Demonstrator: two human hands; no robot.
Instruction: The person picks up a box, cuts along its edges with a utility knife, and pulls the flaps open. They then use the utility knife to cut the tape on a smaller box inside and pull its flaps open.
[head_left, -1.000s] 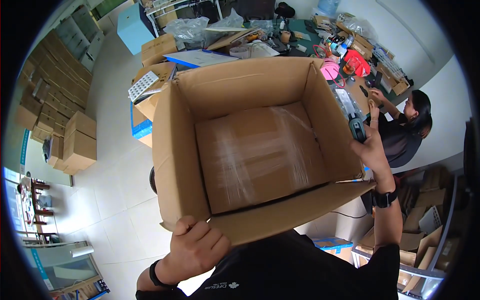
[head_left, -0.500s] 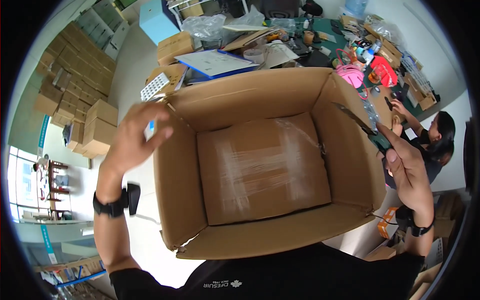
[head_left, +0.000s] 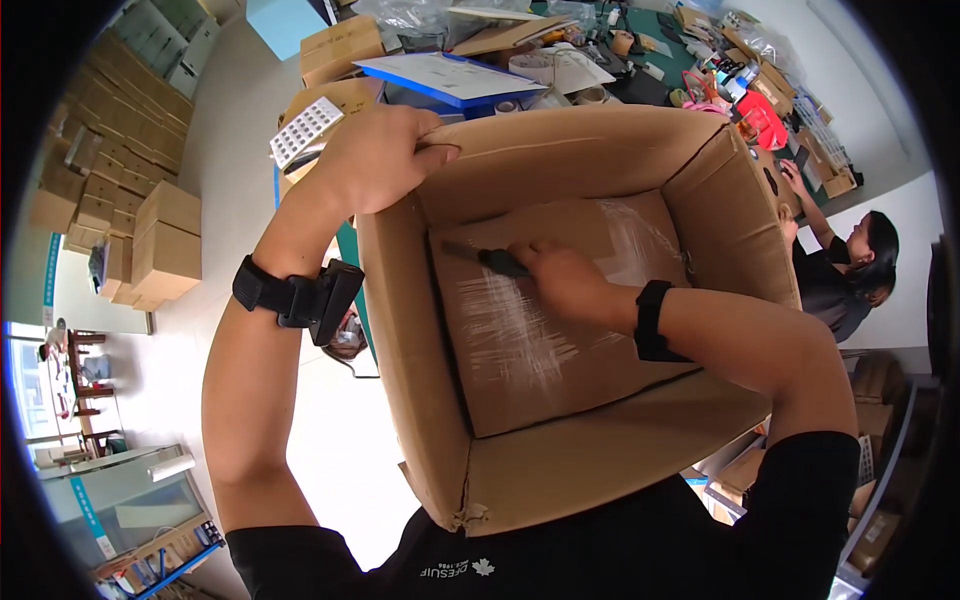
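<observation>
While stacks of brown cartons are crowding the far left floor, bending with the lens, we are looking down past a bare forearm wearing a black wrist strap. Our left hand is clenching the upper left corner of an open cardboard box, fingers curling over the rim so their tips are slipping out of sight inside. We are holding the box close against a dark shirt, which is cutting off its near wall. Moving right, our right hand is reaching down inside the box, closed around the dark handle of a utility knife; the blade is pointing left and lying against the taped bottom panel, though we cannot tell whether it is biting into the tape. Glare on the clear tape is blurring the seam. Beyond the far rim, a cluttered work table is showing only in part, its small items too tiny to name. At far right, a seated person in dark clothes is working, partly hidden behind the box wall.
</observation>
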